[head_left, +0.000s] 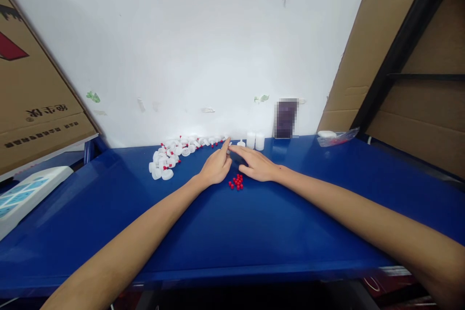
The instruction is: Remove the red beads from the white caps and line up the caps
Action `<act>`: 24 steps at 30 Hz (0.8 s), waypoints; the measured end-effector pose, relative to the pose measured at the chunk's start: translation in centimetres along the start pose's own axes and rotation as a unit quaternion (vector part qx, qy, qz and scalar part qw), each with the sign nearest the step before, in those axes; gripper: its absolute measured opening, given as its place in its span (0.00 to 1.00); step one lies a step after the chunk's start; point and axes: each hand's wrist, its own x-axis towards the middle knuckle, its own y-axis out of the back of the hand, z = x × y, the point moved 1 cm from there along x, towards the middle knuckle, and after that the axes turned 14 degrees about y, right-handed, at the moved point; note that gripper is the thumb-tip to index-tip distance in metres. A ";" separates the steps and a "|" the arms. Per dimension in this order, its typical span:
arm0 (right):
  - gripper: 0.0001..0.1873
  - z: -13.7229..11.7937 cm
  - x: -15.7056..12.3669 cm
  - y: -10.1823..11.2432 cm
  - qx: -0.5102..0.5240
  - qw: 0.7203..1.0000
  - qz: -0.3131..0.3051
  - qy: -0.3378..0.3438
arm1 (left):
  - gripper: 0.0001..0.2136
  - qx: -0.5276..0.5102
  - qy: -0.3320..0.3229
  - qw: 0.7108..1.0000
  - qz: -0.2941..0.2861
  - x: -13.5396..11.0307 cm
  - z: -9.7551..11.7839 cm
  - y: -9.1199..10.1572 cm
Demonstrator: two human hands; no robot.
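My left hand [217, 163] and my right hand [257, 162] meet at the fingertips above the blue table. A small whitish bit shows between the left thumb and index finger, too small and covered to name. My right hand has its fingers stretched toward the left fingertips, its thumb apart; I see nothing in it. Just below the hands lies a small cluster of red caps [238, 182]. Behind the right fingers stand a white nozzle cap [241, 143] and two white bottles [255, 141]. To the left spreads a pile of white caps with red tips [174, 152].
The blue table [232, 232] runs up to a white wall [218, 48]. A dark pixelated rectangle [285, 118] leans there. A clear plastic bag [337, 138] lies at the back right. Cardboard [36, 92] and a white device with blue panels [32, 193] flank the left.
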 end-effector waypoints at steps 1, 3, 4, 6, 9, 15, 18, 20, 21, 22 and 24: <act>0.36 0.1 0.0 0.0 0.004 1.000 -0.003 0.000 | 0.33 -0.014 -0.001 1.000 -0.003 0.0 0.1 0.1; 0.38 0.2 -0.1 -0.1 0.013 1.000 -0.011 0.003 | 0.34 -0.045 -0.002 0.999 -0.010 0.1 0.2 0.2; 0.39 0.2 0.0 -0.1 0.017 1.000 -0.015 0.004 | 0.34 -0.060 -0.001 0.998 -0.011 0.1 0.2 0.3; 0.40 0.2 0.0 0.0 0.022 1.000 -0.019 0.004 | 0.35 -0.087 0.007 0.996 -0.010 0.2 0.1 0.3; 0.41 0.1 0.1 0.1 0.019 1.000 -0.017 0.008 | 0.36 -0.122 0.027 0.992 -0.012 0.4 -0.1 0.3; 0.42 0.1 0.0 -0.1 -0.043 0.998 0.016 -0.051 | 0.35 -0.132 0.090 0.987 0.016 0.9 -0.6 0.2; 0.41 0.3 -0.1 -0.5 -0.099 0.983 0.035 -0.152 | 0.28 -0.060 0.137 0.987 0.061 1.2 -1.0 0.1; 0.40 0.3 -0.2 -0.7 -0.119 0.974 0.035 -0.192 | 0.23 0.013 0.149 0.986 0.073 1.1 -1.1 0.1; 0.40 0.3 -0.2 -0.8 -0.124 0.971 0.033 -0.202 | 0.22 0.051 0.145 0.986 0.069 1.0 -1.1 0.1; 0.40 0.3 -0.2 -0.8 -0.127 0.969 0.030 -0.210 | 0.21 0.087 0.139 0.985 0.058 0.9 -1.0 0.1; 0.39 0.2 -0.1 -0.7 -0.132 0.967 0.026 -0.217 | 0.20 0.147 0.126 0.981 0.031 0.6 -0.9 0.2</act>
